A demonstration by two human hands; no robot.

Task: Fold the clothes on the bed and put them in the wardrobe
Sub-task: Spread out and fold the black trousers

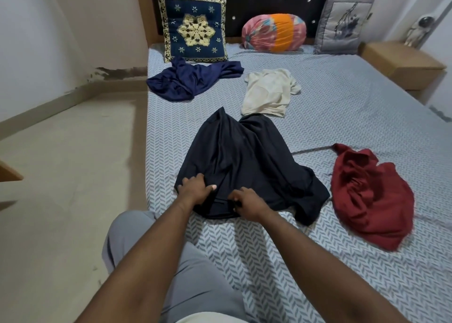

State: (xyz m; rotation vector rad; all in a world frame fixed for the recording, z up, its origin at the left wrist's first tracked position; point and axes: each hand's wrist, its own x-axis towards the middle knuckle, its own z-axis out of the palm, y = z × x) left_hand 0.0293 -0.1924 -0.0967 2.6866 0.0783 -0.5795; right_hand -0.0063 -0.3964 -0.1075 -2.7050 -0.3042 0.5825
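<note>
1. My left hand (pixel 195 188) gripped a bunch of the black garment (pixel 247 161) at its near left edge. The fingers were curled into the cloth and the thumb lay out across it.
2. My right hand (pixel 247 201) pinched the same garment's near hem just beside the left. Its fingers were curled onto the edge, and the two hands were close but not touching.
3. The black garment lay spread but rumpled on the bed sheet (pixel 342 102), with soft ridges running away from my hands. I judged it a thin, limp knit: light, with no stiffness, and likely to sag and bunch wherever I left it unsupported.
4. Held near the middle of the hem, it would probably droop at both sides. The better hold, I thought, was out at the corners or along the seams, hands wide apart, so the cloth would hang flat for the first fold.
5. A cream T-shirt (pixel 269 92) lay just past the black garment's far edge, so near that I could not tell whether they touched.
6. A navy garment (pixel 190 80) was crumpled farther off, beyond the black one and to its left.
7. A maroon garment (pixel 369 198) lay heaped to the right of the black one, with a strip of sheet between them.
8. No wardrobe was in view, and nothing looked folded yet.
</note>
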